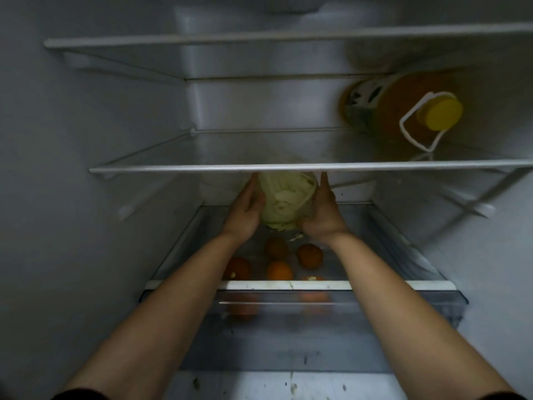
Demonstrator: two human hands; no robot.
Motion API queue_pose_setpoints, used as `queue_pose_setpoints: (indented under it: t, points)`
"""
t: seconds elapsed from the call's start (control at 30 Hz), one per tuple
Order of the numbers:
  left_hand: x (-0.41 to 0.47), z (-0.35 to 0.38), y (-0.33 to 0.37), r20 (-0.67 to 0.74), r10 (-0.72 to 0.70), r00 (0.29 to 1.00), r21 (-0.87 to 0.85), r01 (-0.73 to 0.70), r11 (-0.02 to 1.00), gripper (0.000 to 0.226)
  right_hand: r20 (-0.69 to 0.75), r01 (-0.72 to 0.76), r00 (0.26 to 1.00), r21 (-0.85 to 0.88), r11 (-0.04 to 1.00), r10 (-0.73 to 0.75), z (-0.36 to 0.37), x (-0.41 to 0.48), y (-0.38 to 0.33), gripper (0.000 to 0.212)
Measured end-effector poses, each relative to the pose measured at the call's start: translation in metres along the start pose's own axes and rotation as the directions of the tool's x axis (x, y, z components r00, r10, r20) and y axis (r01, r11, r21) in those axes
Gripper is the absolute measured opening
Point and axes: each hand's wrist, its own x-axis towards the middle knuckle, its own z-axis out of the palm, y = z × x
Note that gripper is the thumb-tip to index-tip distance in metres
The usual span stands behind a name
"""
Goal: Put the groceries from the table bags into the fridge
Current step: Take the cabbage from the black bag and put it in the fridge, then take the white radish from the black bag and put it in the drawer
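A pale green cabbage (pixel 284 197) wrapped in clear film is held between both my hands, just under the glass shelf (pixel 202 169) and above the back of the open crisper drawer (pixel 375 285). My left hand (pixel 245 210) presses its left side with straight fingers. My right hand (pixel 321 209) cups its right and lower side. The fingertips of both hands are hidden behind the shelf edge. Several oranges (pixel 279 270) lie on the drawer floor below the cabbage.
A large oil bottle (pixel 403 108) with a yellow cap and white handle stands on the glass shelf at the right. Another shelf (pixel 259 39) sits higher up. The fridge walls close in left and right.
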Motion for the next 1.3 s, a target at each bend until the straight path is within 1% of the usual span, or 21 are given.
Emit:
queue_pose_setpoints:
  t: [0.03, 0.07, 0.1, 0.13, 0.17, 0.23, 0.3, 0.37, 0.47, 0.63, 0.73, 0.83, 0.9, 1.0, 1.07, 1.17, 1.23, 1.3]
  points:
    - [-0.004, -0.003, 0.003, -0.022, 0.006, 1.0, 0.087, -0.004, 0.996, 0.064, -0.003, -0.028, 1.0, -0.046, 0.999, 0.028, -0.006, -0.006, -0.003, 0.128]
    - [-0.01, -0.006, 0.007, -0.042, 0.007, 0.999, 0.212, 0.002, 0.977, 0.066, -0.02, -0.061, 0.998, -0.092, 0.994, 0.059, -0.012, -0.013, -0.005, 0.119]
    - [-0.017, -0.01, 0.012, -0.068, -0.01, 0.998, 0.353, 0.033, 0.935, 0.065, -0.041, -0.081, 0.996, -0.143, 0.986, 0.076, -0.018, -0.021, -0.007, 0.108]
    - [-0.028, -0.013, 0.017, -0.092, -0.021, 0.996, 0.471, 0.062, 0.88, 0.06, -0.057, -0.071, 0.997, -0.193, 0.979, 0.061, -0.023, -0.031, -0.008, 0.097]
    - [-0.042, -0.016, 0.022, -0.113, -0.012, 0.994, 0.546, 0.072, 0.835, 0.056, -0.063, -0.043, 0.998, -0.231, 0.972, 0.029, -0.027, -0.042, -0.009, 0.085]
    - [-0.081, -0.021, 0.035, -0.162, 0.052, 0.985, 0.621, 0.061, 0.782, 0.058, -0.093, 0.014, 0.995, -0.291, 0.957, -0.043, -0.032, -0.066, -0.012, 0.069]
    - [-0.122, -0.022, 0.044, -0.236, 0.118, 0.965, 0.674, 0.075, 0.735, 0.063, -0.139, 0.048, 0.985, -0.362, 0.931, -0.105, -0.033, -0.091, -0.014, 0.059]
    - [-0.156, -0.023, 0.048, -0.275, 0.161, 0.948, 0.705, 0.085, 0.704, 0.063, -0.186, 0.07, 0.969, -0.416, 0.907, -0.16, -0.028, -0.111, -0.014, 0.052]
    - [-0.206, -0.019, 0.054, -0.284, 0.209, 0.936, 0.752, 0.083, 0.654, 0.062, -0.189, 0.117, 0.957, -0.446, 0.887, -0.221, -0.019, -0.142, -0.01, 0.051]
    - [-0.272, -0.026, 0.066, -0.237, 0.284, 0.929, 0.828, 0.04, 0.559, 0.057, -0.126, 0.144, 0.966, -0.466, 0.873, -0.227, -0.003, -0.19, -0.006, 0.056]
    - [-0.313, -0.039, 0.083, -0.207, 0.34, 0.918, 0.857, 0.003, 0.515, 0.055, -0.124, 0.154, 0.964, -0.456, 0.877, -0.234, 0.001, -0.223, -0.02, 0.057]
    - [-0.365, -0.057, 0.104, -0.208, 0.394, 0.895, 0.872, -0.013, 0.489, 0.054, -0.132, 0.174, 0.957, -0.444, 0.879, -0.257, 0.003, -0.265, -0.046, 0.058]
    - [-0.406, -0.072, 0.119, -0.209, 0.405, 0.89, 0.872, -0.018, 0.489, 0.055, -0.136, 0.196, 0.95, -0.437, 0.878, -0.28, 0.006, -0.296, -0.069, 0.059]
    - [-0.487, -0.106, 0.142, -0.199, 0.422, 0.885, 0.87, -0.038, 0.491, 0.056, -0.151, 0.238, 0.935, -0.403, 0.883, -0.321, 0.022, -0.361, -0.112, 0.061]
    - [-0.55, -0.135, 0.153, -0.208, 0.455, 0.866, 0.875, -0.043, 0.482, 0.054, -0.159, 0.273, 0.922, -0.381, 0.883, -0.354, 0.041, -0.412, -0.142, 0.062]
    - [-0.649, -0.189, 0.161, -0.26, 0.465, 0.846, 0.892, 0.026, 0.451, 0.051, -0.17, 0.338, 0.901, -0.301, 0.892, -0.399, 0.082, -0.49, -0.185, 0.067]
    - [-0.716, -0.234, 0.163, -0.313, 0.41, 0.856, 0.901, 0.131, 0.413, 0.051, -0.156, 0.372, 0.896, -0.248, 0.894, -0.416, 0.117, -0.538, -0.22, 0.072]
    - [-0.781, -0.286, 0.163, -0.391, 0.328, 0.86, 0.893, 0.268, 0.36, 0.053, -0.104, 0.433, 0.882, -0.208, 0.877, -0.46, 0.158, -0.581, -0.258, 0.076]
